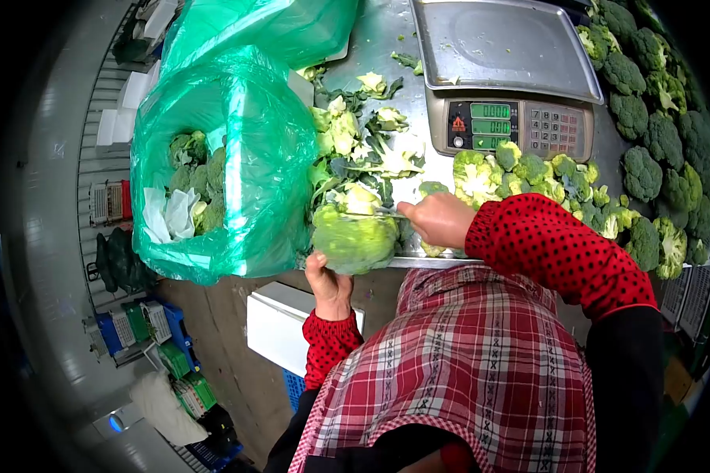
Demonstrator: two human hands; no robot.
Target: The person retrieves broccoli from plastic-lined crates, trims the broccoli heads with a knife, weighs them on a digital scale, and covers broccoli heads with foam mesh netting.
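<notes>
My left hand (pixel 329 285) is closed on the lower side of a large broccoli head (pixel 355 243), tilted at the near edge of the metal table (pixel 406 87). In my right hand (pixel 440 219) is a knife (pixel 380 212), its thin blade lying across the pale stem end of that head. Most of the handle is hidden in my fist. Cut leaves and stem trimmings (pixel 347 134) are heaped just beyond the head. To the right of the knife hand lie several small broccoli pieces (pixel 521 177).
A green plastic bag (pixel 268 158) lines a container on the left, with broccoli (pixel 201 177) and white paper inside. A digital scale (pixel 513 47) stands at the back. Broccoli heads (pixel 643 169) are piled along the right. Below the table is a white box (pixel 280 323).
</notes>
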